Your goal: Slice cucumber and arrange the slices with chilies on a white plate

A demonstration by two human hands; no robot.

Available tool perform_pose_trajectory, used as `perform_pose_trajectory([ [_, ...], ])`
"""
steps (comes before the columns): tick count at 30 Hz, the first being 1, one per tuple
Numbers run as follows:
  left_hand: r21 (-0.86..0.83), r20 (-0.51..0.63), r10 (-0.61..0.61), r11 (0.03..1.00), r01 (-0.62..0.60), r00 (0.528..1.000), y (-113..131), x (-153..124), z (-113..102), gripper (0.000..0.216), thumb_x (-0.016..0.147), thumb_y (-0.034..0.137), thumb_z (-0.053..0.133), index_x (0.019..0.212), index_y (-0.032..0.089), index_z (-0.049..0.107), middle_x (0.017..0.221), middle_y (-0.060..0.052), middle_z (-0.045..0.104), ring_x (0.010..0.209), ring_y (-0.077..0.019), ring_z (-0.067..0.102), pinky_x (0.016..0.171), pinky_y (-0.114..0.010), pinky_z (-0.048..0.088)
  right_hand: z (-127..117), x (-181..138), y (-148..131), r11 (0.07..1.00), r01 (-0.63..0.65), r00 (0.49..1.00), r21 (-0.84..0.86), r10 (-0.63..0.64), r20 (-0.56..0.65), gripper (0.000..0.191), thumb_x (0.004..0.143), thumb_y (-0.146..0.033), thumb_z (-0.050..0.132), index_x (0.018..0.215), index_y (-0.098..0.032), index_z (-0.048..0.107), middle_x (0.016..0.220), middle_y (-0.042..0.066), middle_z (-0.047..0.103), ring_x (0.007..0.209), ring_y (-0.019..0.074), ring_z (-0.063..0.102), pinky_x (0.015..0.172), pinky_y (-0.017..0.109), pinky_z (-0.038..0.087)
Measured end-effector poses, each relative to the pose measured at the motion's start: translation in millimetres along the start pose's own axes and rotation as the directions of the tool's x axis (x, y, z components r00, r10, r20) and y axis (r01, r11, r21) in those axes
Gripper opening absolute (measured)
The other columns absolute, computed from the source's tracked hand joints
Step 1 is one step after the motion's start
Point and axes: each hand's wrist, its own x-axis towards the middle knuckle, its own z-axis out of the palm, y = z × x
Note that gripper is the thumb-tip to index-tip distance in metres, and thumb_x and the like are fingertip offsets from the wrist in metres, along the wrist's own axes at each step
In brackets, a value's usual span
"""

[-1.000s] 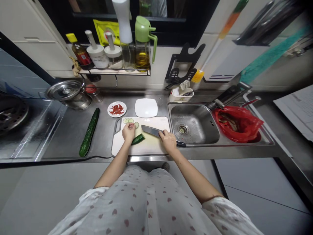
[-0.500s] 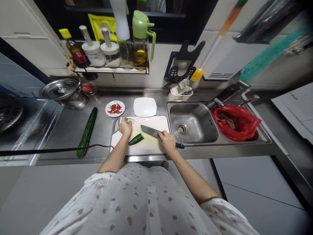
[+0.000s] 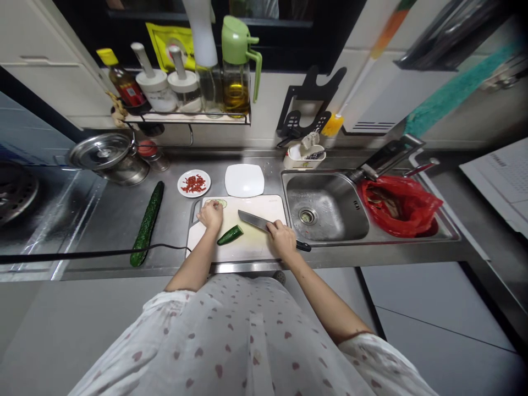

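Observation:
My right hand [image 3: 282, 237] is wrapped around a kitchen knife [image 3: 252, 220], whose blade points left and lies low over the white cutting board [image 3: 264, 250]. Near the board's upper left, my left hand [image 3: 211, 214] is closed, its curled fingers at some thin cucumber slices [image 3: 223, 203]. The fingers partly hide these slices. Between my hands lies a cut cucumber piece [image 3: 230, 235], its pale cut end facing up and right, apart from both hands. A whole cucumber [image 3: 147, 224] rests on the steel counter left of the board.
Behind the board stand a white square plate [image 3: 245, 180] and a small plate [image 3: 181, 183] of chopped red bits. A sink [image 3: 330, 220] and a red plastic bag [image 3: 412, 212] are to the right. A dark cord [image 3: 82, 254] crosses the left counter. A lidded pot [image 3: 124, 170] stands back left.
My left hand has shifted very slightly, its fingers drawn a little more tightly together at the slices. The knife and the cut cucumber piece stay practically where they were.

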Motion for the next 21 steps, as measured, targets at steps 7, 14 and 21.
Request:
perform_pose_trajectory([
  [7,-0.062,0.004,-0.002,0.998,0.002,1.0,-8,-21,-5,0.016,0.083,0.033,0.056,0.091,0.027,0.069,0.09,-0.004,0.067,0.094,-0.0244,0.06,0.087,-0.038,0.038,0,1,-4,0.996,-0.074,0.996,0.049,0.072,0.053,0.031,0.095,-0.026,0.039,0.118,-0.022,0.059,0.11,0.008,0.059,0.089,0.0184,0.059,0.076,0.028,0.035],
  [14,-0.233,0.009,0.175,0.958,-0.168,0.985,-26,-40,-8,0.019,0.082,0.032,0.056,0.094,0.023,0.069,0.085,-0.003,0.067,0.081,-0.018,0.061,0.079,-0.029,0.044,-2,5,-13,0.964,-0.139,0.987,0.229,0.116,0.11,0.031,0.097,-0.026,0.034,0.111,-0.017,0.061,0.107,0.008,0.064,0.094,0.0175,0.06,0.074,0.025,0.036],
  [21,-0.434,-0.021,0.456,0.797,-0.419,0.89,-36,-69,-18,0.019,0.088,0.033,0.054,0.091,0.02,0.069,0.09,-0.003,0.067,0.08,-0.0153,0.062,0.077,-0.029,0.048,-12,0,-31,0.944,0.026,0.987,0.329,-0.077,0.144,0.028,0.098,-0.026,0.036,0.102,-0.015,0.061,0.097,0.009,0.069,0.088,0.018,0.062,0.069,0.024,0.034],
])
